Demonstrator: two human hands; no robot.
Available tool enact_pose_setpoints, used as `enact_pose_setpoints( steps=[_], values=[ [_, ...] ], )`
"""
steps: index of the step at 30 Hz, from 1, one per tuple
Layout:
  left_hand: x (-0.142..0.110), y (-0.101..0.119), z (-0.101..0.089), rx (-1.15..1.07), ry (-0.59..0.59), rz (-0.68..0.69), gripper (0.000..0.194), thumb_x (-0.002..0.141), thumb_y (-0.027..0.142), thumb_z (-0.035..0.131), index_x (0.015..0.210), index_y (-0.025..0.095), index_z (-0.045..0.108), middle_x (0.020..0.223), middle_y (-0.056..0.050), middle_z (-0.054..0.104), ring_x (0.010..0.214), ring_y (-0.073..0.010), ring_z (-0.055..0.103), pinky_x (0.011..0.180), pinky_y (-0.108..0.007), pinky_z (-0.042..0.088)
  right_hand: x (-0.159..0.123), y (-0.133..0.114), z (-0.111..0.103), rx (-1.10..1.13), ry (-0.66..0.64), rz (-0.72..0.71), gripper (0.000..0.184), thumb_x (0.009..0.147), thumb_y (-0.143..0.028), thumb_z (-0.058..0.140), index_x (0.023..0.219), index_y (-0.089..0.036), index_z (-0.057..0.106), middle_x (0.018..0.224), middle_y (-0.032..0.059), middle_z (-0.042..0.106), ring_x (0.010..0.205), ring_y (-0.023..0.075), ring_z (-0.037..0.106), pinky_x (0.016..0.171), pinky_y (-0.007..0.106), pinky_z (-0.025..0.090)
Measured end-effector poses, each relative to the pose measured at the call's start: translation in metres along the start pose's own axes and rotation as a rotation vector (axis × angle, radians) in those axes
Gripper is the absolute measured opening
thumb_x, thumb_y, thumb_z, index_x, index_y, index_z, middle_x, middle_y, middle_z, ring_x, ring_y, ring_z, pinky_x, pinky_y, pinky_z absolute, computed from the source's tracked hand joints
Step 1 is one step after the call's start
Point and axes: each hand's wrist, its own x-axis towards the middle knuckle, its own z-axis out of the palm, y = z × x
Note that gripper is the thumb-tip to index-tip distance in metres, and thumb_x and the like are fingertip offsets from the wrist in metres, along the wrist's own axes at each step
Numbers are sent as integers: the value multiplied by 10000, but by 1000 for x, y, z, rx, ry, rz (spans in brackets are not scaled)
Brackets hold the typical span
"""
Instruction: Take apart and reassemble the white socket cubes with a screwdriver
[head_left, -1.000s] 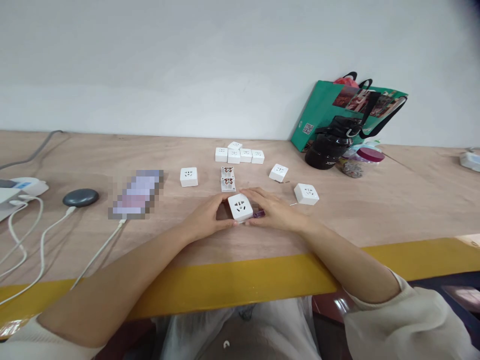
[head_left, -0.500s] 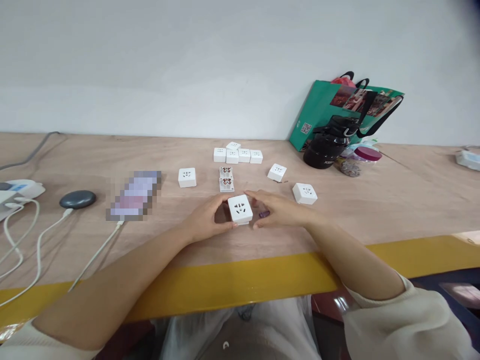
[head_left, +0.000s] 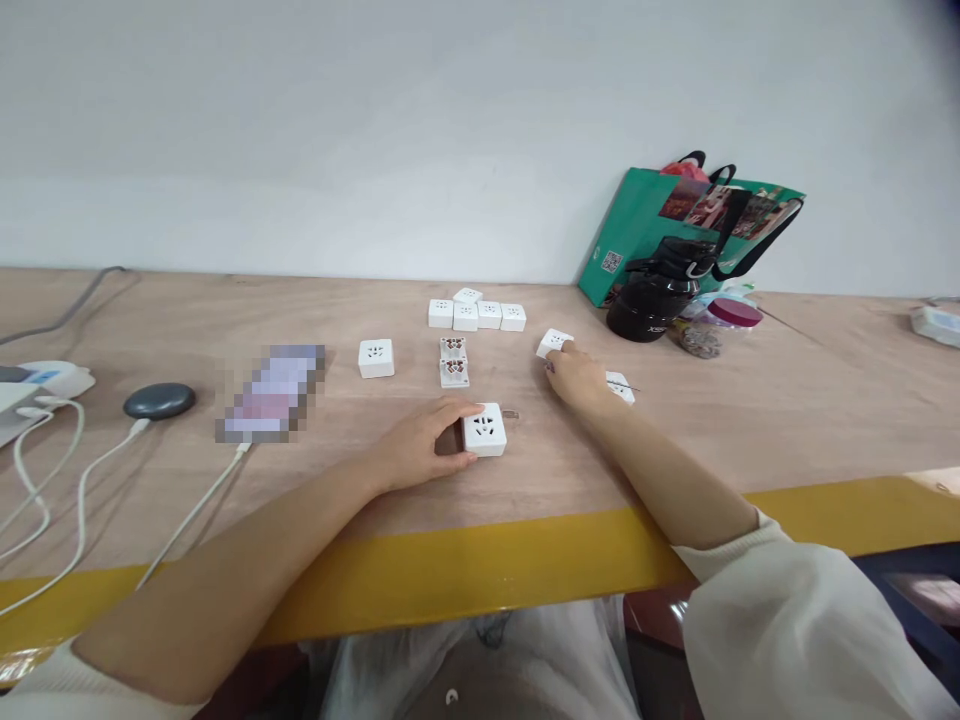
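Observation:
My left hand (head_left: 420, 446) grips the left side of a white socket box (head_left: 484, 430) that rests on the table, thumb and fingers at its edges. My right hand (head_left: 577, 378) has its fingers curled at the near side of another white socket box (head_left: 553, 342). A thin dark shaft (head_left: 624, 385) sticks out behind this hand and a purple end shows at its fingers, like a slim screwdriver; the palm hides the middle. A further socket box (head_left: 621, 388) is partly covered by the right hand. Two open socket inserts (head_left: 454, 362) with copper-coloured parts lie beyond the left hand.
Several socket boxes (head_left: 466, 317) stand in a group at the back, another box (head_left: 376, 358) at left. A phone (head_left: 271, 393) and dark oval device (head_left: 159, 400) have white cables. A black flask (head_left: 651, 302) and green bag (head_left: 630, 225) stand right. Yellow tape (head_left: 480, 568) lines the front edge.
My right hand has left the box in front of me and moved away to the right, to the box at the back right. My left hand stays on its box, which now sits slightly lower.

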Motion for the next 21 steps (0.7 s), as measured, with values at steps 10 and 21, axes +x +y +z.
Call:
enact_pose_setpoints(
  steps=[10,21],
  values=[
    [-2,1,0,-75,14,-82,550,784,447,618,1272,289,419,1352,-37,477,1228,-272,454,1014,-432,381,7,2,7,7,13,-30,305,890,-179,367,1086,-102,586,1164,187,548,973,297,591,731,362,456],
    [-2,-4,1,-106,9,-86,523,777,405,643,1237,284,427,1350,-38,462,1226,-261,450,1016,-417,379,-5,-5,-1,258,123,-139,216,827,-160,435,969,-183,596,993,90,667,874,226,607,705,300,424]
  ],
)
